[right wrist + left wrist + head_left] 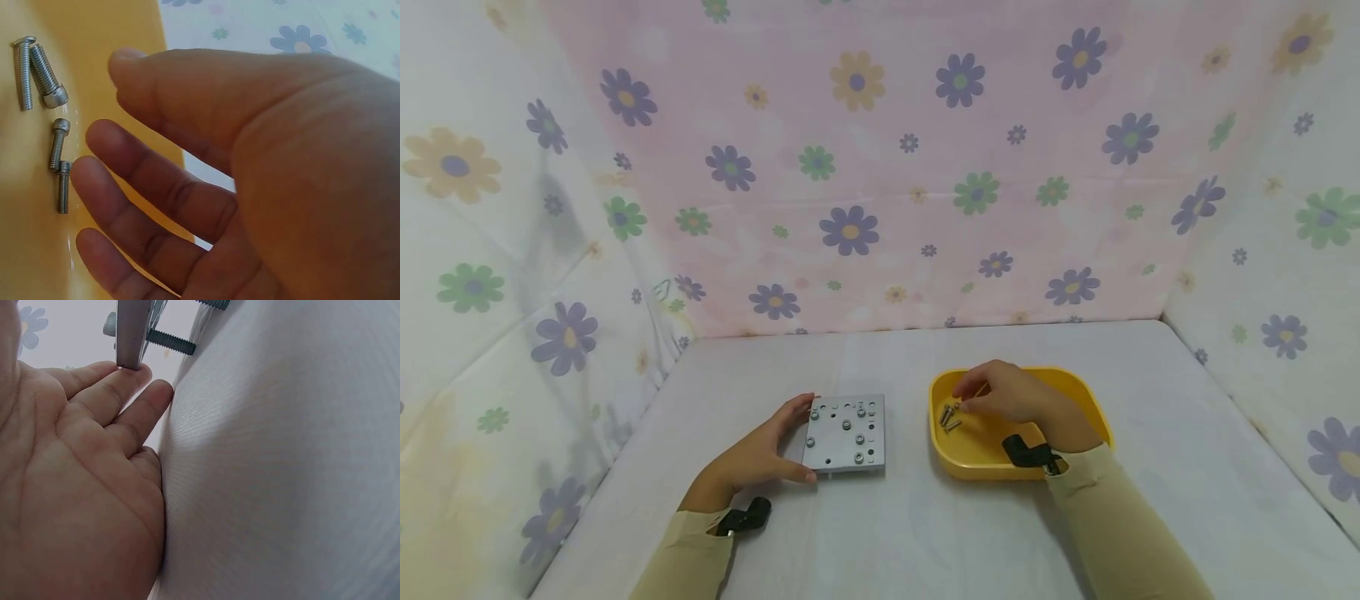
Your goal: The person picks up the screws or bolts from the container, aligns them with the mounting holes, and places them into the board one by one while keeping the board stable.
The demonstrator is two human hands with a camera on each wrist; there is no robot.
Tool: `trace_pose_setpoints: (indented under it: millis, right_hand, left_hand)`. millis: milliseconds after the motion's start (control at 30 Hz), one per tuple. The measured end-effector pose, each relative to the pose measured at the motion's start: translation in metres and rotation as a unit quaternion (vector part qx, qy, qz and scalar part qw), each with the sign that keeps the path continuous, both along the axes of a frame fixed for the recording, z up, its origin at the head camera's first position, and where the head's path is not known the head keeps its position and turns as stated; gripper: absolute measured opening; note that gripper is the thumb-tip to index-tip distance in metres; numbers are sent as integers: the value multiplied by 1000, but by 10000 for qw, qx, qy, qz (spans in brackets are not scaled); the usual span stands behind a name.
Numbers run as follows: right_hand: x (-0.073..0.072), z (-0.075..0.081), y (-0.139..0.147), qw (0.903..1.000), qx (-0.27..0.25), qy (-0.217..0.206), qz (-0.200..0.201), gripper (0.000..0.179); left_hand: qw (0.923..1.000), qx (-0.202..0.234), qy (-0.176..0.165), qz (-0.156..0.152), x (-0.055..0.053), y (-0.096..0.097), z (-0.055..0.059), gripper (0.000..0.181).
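Observation:
A square silver metal plate (833, 446) with holes and several socket-head screws stands a little above the white table on the screws' protruding threads. My left hand (758, 454) holds it by the left side, thumb at the near edge and fingers at the far corner. In the left wrist view, a threaded screw (172, 342) sticks out under the plate, and fingertips (140, 374) touch the plate's edge. My right hand (1015, 396) hovers inside the yellow tray (981, 472), fingers loosely bent and apart. Several loose screws (57, 147) lie beside its fingertips in the right wrist view.
White cloth covers the table (880, 533). A flowered curtain (880, 167) closes off the back and both sides. Black wrist mounts (747, 515) sit at both sleeve cuffs. The tray stands to the right of the plate, with a gap between them.

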State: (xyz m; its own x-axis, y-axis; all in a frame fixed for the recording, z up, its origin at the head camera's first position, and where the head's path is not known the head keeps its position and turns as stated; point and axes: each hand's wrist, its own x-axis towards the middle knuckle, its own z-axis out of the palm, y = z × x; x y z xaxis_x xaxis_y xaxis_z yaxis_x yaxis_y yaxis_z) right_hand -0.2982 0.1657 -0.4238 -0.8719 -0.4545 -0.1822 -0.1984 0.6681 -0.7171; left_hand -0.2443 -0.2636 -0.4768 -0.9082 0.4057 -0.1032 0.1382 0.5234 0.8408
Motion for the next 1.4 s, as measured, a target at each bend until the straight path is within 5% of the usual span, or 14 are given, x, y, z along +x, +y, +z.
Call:
trace_pose_setpoints:
  millis: [600, 1400]
  right_hand:
    - [2, -6, -13, 9969, 221, 86, 744, 18]
    - [-9, -3, -21, 9932, 683, -171, 924, 20]
  left_hand:
    - [10000, -41, 52, 38, -1, -3, -1, 131]
    - [10000, -22, 16, 24, 0, -2, -3, 130]
